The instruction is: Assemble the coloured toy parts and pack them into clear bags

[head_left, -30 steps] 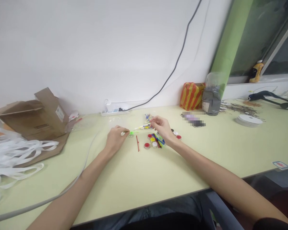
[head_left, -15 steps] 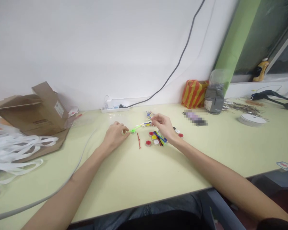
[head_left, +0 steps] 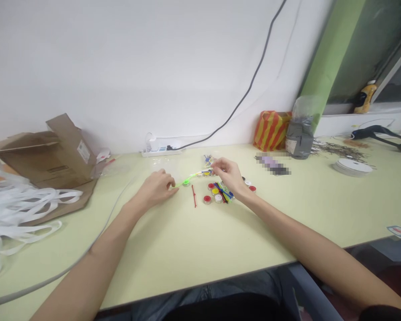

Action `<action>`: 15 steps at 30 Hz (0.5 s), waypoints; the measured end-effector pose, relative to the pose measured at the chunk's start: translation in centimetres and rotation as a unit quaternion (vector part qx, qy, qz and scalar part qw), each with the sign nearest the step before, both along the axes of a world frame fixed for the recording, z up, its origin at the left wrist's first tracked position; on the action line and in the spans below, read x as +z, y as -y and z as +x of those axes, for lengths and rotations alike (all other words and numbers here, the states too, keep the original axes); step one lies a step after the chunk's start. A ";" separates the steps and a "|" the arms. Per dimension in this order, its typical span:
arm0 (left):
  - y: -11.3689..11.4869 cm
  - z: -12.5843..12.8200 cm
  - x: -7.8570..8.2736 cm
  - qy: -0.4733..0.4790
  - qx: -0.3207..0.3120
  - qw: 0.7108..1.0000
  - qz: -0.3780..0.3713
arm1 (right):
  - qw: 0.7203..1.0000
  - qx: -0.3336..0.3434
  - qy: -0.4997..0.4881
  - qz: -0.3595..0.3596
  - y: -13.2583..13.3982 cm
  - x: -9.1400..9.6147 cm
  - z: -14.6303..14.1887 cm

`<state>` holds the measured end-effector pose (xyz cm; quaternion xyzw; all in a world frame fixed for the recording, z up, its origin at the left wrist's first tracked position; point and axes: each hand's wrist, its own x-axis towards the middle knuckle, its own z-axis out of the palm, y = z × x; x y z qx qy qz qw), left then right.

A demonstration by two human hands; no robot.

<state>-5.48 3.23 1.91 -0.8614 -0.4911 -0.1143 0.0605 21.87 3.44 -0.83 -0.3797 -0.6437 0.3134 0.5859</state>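
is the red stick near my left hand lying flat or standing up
Lying flat: the red stick rests lengthwise along the tabletop.

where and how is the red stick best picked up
Probably pinch the red stick mid-length, across its narrow width, from the side of the left hand: it lies lengthwise, pointing roughly away from the person, and a red disc sits to its right.

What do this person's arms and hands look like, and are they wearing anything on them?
The left hand and right hand show no gloves, and both wrists show no watch. The forearms are slim and uncovered. A black sleeve shows near the right elbow; no left sleeve is in view.
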 end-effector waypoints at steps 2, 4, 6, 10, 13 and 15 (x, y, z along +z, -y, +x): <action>0.0 -0.1 0.1 0.004 -0.003 1.000 0.001 | 1.000 0.000 -0.004 -0.004 0.1 0.1 0.0; 0.0 -0.1 0.0 0.012 -0.009 1.000 0.003 | 1.000 0.000 -0.004 -0.006 0.3 0.2 0.0; 0.0 -0.1 -0.1 0.022 -0.016 1.000 -0.001 | 1.000 -0.002 0.001 -0.011 0.4 0.3 0.0; 0.0 0.0 -0.3 0.053 -0.021 0.998 -0.020 | 1.000 -0.007 0.010 -0.013 0.5 0.3 0.0; -0.1 0.0 -0.5 0.061 -0.023 0.997 -0.030 | 1.000 -0.007 0.014 -0.011 0.5 0.3 0.0; -0.1 0.0 -0.7 0.059 -0.029 0.997 -0.033 | 1.000 -0.005 0.016 -0.010 0.4 0.3 0.0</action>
